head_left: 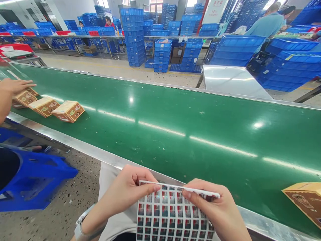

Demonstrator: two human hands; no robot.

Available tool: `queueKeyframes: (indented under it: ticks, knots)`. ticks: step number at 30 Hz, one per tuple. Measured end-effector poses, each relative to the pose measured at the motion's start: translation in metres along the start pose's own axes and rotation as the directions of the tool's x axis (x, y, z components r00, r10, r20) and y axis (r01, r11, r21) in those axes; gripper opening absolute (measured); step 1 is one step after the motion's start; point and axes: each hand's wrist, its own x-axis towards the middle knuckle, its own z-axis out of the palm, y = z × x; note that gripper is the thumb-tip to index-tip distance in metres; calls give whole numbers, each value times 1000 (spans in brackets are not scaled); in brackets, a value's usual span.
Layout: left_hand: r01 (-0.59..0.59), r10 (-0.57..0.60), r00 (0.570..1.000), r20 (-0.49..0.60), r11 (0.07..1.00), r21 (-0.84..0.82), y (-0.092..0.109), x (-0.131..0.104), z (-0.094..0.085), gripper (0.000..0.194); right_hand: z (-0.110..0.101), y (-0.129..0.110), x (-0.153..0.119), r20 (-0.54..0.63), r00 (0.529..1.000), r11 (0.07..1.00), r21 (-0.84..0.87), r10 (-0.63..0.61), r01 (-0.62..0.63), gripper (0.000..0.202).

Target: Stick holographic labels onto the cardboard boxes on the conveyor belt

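Note:
A sheet of small square stickers (172, 211), printed in rows of dark and red pictures on white, hangs between my hands over my lap. My left hand (134, 187) pinches its top edge near the left corner, thumb in front. Farther right along that edge, my right hand (213, 204) grips it between thumb and fingers. The top edge looks folded or rolled into a narrow white strip. The sheet's lower end runs out of view at the bottom. Both hands are just in front of the conveyor's metal edge (112, 160).
A green conveyor belt (160, 107) crosses in front of me. Several brown-and-cream boxes (69, 111) lie at its left, near another person's hand (15, 87). One more box (304, 201) is at right. A blue stool (37, 177) stands lower left; stacked blue crates (134, 36) stand beyond.

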Motion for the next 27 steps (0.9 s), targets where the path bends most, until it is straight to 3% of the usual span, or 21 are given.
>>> queueKeyframes:
  ticks: [4, 8, 14, 19, 27]
  knots:
    - [-17, 17, 1000, -17, 1000, -5, -3, 1, 0, 27, 0, 0, 0, 0, 1000, 1000, -9, 10, -10, 39]
    - [21, -21, 1000, 7, 996, -84, -7, 2, 0, 25, 1, -2, -1, 18, 1000, 999, -23, -25, 25, 33]
    - [-14, 11, 999, -40, 997, -71, -10, 6, -2, 24, 2, 1, 1, -8, 999, 999, -7, 50, -50, 38]
    - [55, -37, 995, 91, 978, -202, -11, 4, -3, 23, -3, 3, 0, -23, 998, 998, 19, 66, -66, 39]
    - [-78, 79, 997, 6, 990, -122, -13, 4, -2, 31, -4, 1, 2, -56, 998, 1000, 1, -1, 1, 37]
